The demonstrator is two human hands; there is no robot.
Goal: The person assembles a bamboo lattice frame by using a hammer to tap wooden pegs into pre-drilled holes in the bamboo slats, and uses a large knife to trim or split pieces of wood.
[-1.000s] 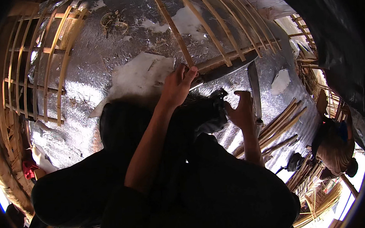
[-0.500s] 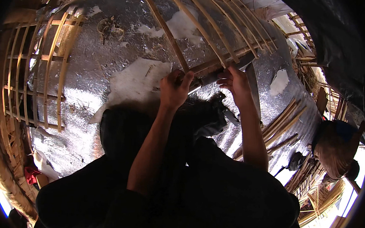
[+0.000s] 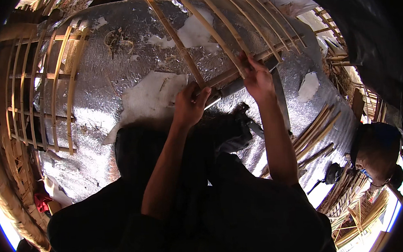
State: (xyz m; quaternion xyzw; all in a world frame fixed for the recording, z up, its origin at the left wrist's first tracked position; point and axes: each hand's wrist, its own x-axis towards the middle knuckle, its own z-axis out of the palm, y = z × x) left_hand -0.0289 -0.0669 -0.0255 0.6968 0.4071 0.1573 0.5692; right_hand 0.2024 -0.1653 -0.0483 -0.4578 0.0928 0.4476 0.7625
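A bamboo lattice (image 3: 218, 30) of long slats crossed by a strip (image 3: 226, 76) lies ahead of my lap. My left hand (image 3: 190, 103) is closed around the left end of the cross strip, where the leftmost slat meets it. Further right, my right hand (image 3: 258, 80) has its fingers bent over the cross strip beside a slat's end; its thumb is partly hidden. A dark, flat, blade-like piece (image 3: 232, 87) lies along the near side of the strip between my hands. Its left end is hidden by my left hand.
Shiny silver sheeting (image 3: 95, 118) with pale torn patches (image 3: 151, 92) covers the ground. Another bamboo lattice (image 3: 55, 75) lies at left. Loose bamboo strips (image 3: 315, 133) lie at right, near a person (image 3: 376, 154). A grey flat strip (image 3: 280, 95) is beside my right forearm.
My right hand has moved slightly up and its fingers now reach over the cross strip. My left hand remains at the corner, a little lower in view.
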